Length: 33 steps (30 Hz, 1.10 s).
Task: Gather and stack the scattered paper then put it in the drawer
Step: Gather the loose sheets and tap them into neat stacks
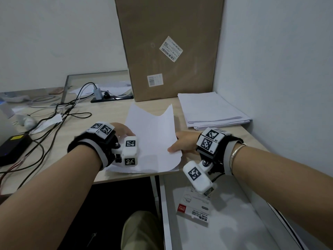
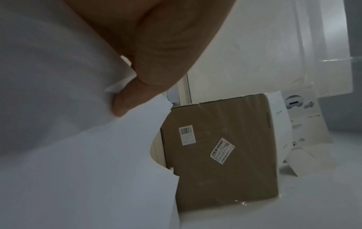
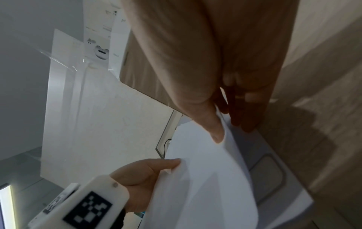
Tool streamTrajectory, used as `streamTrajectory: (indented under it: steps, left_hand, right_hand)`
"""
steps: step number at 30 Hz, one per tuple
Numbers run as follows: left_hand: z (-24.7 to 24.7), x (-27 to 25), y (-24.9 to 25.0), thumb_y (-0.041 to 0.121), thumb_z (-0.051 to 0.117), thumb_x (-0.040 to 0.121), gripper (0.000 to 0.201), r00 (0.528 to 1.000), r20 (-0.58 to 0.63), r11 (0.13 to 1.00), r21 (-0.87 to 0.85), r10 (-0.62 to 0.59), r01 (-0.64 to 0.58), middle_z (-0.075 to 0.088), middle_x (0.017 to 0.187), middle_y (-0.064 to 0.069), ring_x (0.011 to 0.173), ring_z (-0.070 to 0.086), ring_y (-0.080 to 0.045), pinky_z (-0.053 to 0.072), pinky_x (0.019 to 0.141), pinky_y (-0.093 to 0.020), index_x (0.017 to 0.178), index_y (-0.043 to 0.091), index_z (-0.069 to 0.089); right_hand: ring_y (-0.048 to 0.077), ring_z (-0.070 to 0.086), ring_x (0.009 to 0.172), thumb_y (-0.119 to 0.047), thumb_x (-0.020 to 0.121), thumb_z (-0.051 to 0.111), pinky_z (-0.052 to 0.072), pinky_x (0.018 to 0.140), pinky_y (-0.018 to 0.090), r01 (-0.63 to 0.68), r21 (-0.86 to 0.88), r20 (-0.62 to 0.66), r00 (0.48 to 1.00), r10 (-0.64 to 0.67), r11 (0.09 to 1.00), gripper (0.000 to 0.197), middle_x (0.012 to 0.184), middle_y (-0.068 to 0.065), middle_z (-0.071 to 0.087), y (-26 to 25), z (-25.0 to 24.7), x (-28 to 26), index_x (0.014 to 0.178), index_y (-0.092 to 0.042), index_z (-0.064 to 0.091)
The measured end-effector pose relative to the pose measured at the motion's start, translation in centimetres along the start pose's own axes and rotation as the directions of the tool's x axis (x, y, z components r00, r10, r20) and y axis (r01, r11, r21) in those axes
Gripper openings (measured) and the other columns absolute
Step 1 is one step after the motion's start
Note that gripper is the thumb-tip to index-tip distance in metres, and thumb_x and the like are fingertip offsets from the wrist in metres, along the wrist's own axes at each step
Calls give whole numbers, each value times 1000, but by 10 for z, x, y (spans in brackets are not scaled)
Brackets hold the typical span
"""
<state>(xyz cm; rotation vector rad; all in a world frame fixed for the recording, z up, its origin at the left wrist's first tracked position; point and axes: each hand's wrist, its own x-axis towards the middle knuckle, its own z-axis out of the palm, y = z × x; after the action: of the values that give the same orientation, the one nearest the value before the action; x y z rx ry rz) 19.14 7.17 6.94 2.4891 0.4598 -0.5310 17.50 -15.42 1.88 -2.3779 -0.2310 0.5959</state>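
Paper sheets [image 1: 153, 134] bow upward over the worktop [image 1: 111, 112], pinched at nine o'clock by the left hand [image 1: 124, 131]. Right hand [image 1: 183, 144] pinches them at three o'clock, apparently thumb on top.

Left hand [image 1: 124, 131] forward of bare forearm, wrist rig strapped on, thumb and fingers pinching sheet edge. Right hand [image 1: 183, 143] opposite, level with left; thumb [image 3: 213, 127] on top, fingers [image 3: 245, 108] beneath, pinching other edge. Bracelet on right wrist.

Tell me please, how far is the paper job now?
Partly done. Both hands, left hand and right hand, grip the sheets at their sides, bowed above the desk. The drawer is open. Left: the stack on the desk, and putting everything in.
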Motion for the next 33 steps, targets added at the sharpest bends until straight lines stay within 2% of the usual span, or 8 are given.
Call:
streamTrajectory:
  steps: [5, 9, 13, 19, 21, 23, 28, 33]
  left_hand:
    - [-7, 0, 0, 18, 72, 83, 57, 965, -262, 991, -120, 19, -52, 55, 128, -19, 119, 53, -35, 43, 84, -38, 129, -4, 46]
    - [-5, -3, -9, 9, 72, 82, 22, 1000, -12, 901, -434, 19, -23, 72, 81, -19, 77, 65, -32, 50, 69, -42, 93, -6, 60]
    - [-10, 4, -17, 3, 73, 79, 36, 969, -182, 842, -485, 166, -235, 67, 108, -18, 99, 63, -36, 50, 91, -50, 112, -5, 59]
    - [-34, -19, -13, -3, 60, 86, 13, 832, -282, 477, -712, 478, -515, 74, 84, -5, 76, 68, -20, 59, 67, -29, 96, 4, 65]
    - [-46, -23, -7, -2, 58, 88, 17, 796, -305, 395, -740, 523, -544, 74, 92, -5, 80, 71, -18, 59, 69, -27, 101, 6, 65]
    - [-50, -29, -2, 0, 59, 87, 26, 756, -305, 340, -752, 579, -564, 71, 108, -8, 90, 71, -19, 59, 75, -29, 112, 4, 63]
    - [-30, -31, -2, 12, 77, 73, 57, 749, -234, 370, -755, 620, -542, 67, 121, -10, 109, 66, -26, 55, 90, -39, 126, 7, 58]
    - [-7, -18, -3, 10, 72, 80, 53, 812, -194, 415, -781, 550, -467, 65, 124, -12, 113, 62, -30, 49, 97, -46, 130, 6, 55]
  right_hand:
    - [26, 67, 103, -44, 50, 71, 51, 97, 43, 0, 95, -13, 1000, 1, 995, 70, 111, 5, 70, 3, -1, 4, 114, -15, 64]
    - [28, 63, 109, -29, 71, 69, 48, 101, 44, 19, 149, -41, 999, -13, 989, 56, 119, 9, 66, -3, 1, -5, 122, -10, 59]
    - [25, 58, 117, -20, 87, 66, 44, 104, 38, 48, 268, -78, 997, -28, 962, 46, 127, 5, 60, 1, -1, -8, 129, -9, 52]
    - [23, 63, 107, 1, 87, 63, 52, 95, 35, 395, 585, -382, 905, -189, 709, 43, 120, 8, 63, -19, -32, -23, 128, -7, 51]
    - [20, 66, 97, 0, 88, 61, 55, 86, 30, 466, 649, -442, 875, -200, 601, 31, 113, 7, 66, -37, -50, -31, 117, -9, 57]
    - [24, 64, 106, -4, 87, 64, 50, 96, 38, 500, 683, -470, 859, -204, 533, 35, 119, 9, 66, -50, -64, -33, 121, -5, 56]
    - [24, 61, 116, -6, 82, 71, 46, 102, 42, 488, 656, -469, 861, -194, 576, 56, 126, 8, 64, -54, -49, -22, 133, -10, 50]
    - [26, 61, 112, -12, 78, 76, 46, 102, 47, 365, 628, -403, 908, -114, 687, 57, 123, 8, 64, -40, -28, -9, 130, -8, 52]
